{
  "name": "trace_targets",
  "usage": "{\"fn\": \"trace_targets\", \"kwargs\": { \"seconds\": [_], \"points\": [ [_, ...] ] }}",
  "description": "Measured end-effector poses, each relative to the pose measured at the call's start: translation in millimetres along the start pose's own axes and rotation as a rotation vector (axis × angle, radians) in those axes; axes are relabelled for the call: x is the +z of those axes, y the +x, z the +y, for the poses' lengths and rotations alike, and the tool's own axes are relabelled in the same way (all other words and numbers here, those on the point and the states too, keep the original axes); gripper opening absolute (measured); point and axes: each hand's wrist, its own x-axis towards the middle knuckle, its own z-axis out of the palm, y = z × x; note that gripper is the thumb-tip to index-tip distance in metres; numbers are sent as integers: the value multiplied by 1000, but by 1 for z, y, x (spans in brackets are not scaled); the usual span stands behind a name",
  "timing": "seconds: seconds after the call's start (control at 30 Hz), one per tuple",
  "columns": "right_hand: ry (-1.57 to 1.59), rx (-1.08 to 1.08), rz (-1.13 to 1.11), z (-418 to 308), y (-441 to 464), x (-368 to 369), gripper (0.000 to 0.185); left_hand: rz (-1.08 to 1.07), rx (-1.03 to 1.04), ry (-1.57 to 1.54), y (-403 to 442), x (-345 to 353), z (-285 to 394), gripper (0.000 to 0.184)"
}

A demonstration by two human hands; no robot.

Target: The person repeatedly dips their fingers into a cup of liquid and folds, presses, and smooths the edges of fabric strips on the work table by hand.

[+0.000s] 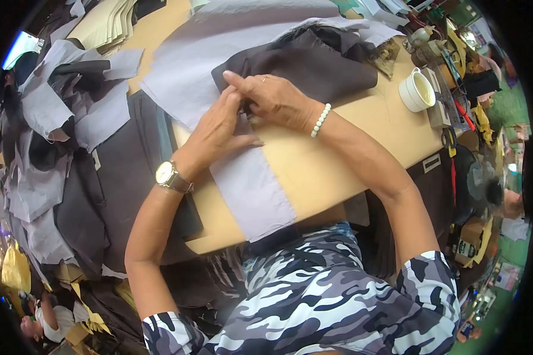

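My left hand (219, 124), with a watch at its wrist, meets my right hand (275, 100) over the table. Their fingertips come together at the near left edge of a dark grey-brown cloth (331, 68), pinching a dark fold of it that is mostly hidden. The left thumb sticks out to the right, over a pale lilac fabric strip (254, 192). This strip runs from under my hands to the table's front edge. Behind the hands, a larger lilac sheet (183, 65) lies partly under the dark cloth.
A heap of lilac and dark cloth pieces (47, 106) covers the left side. On the right of the tan table (343, 151) stands a white cup (417, 92), near bottles and tools. Stacked cream sheets (100, 23) lie at the back left. Another person (53, 322) is at lower left.
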Motion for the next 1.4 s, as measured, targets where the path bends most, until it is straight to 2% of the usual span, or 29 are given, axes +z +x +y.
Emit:
{"fn": "trace_targets", "kwargs": {
  "seconds": [0.1, 0.2, 0.3, 0.4, 0.53, 0.57, 0.67, 0.7, 0.73, 0.8, 0.9, 0.93, 1.03, 1.33, 1.4],
  "points": [
    [-6, 96, -25, 3, -11, -9, 91, 48, 17, -72, 9, 5, 6, 85],
    [-4, 208, -24, -1, -14, -9, 96, 22, -47, 443, 13, -16, 19, 76],
    [13, 338, 8, -2, -9, -12, 104, 124, 175, 658, 0, -26, 5, 62],
    [-116, 399, 24, -4, -1, -9, 107, 6, 279, 595, -3, -21, -8, 54],
    [-168, 451, 123, -5, 1, -2, 113, -142, 81, 240, 2, -25, -15, 53],
    [-165, 520, 62, -6, 0, -3, 114, -166, 86, 258, 4, -27, -17, 58],
    [-253, 451, 78, -13, -8, -24, 109, -152, 26, 182, 8, -22, -14, 63],
    [-336, 339, 149, -15, -14, -43, 100, -159, 36, 180, 9, -19, -21, 68],
    [-453, 321, 180, -17, -23, -67, 83, -170, 14, 171, 9, -19, -23, 69],
    [-658, 359, 212, -16, -49, -124, 62, -173, -18, 202, 9, -19, -20, 70],
    [-989, 632, 114, -4, -118, -208, 44, -141, -39, 199, 9, -15, -24, 80],
    [-1114, 722, 62, 3, -145, -229, 42, -125, -49, 205, 9, -15, -25, 82],
    [-1079, 1013, -139, 10, -187, -261, 45, -151, -57, 209, 9, -16, -31, 88],
    [-1132, 1066, -342, 28, -203, -258, 42, -173, -60, 213, 8, -15, -35, 90],
    [-1114, 1031, -253, 24, -200, -264, 38, -159, -52, 208, 8, -15, -35, 88]
  ]
}}
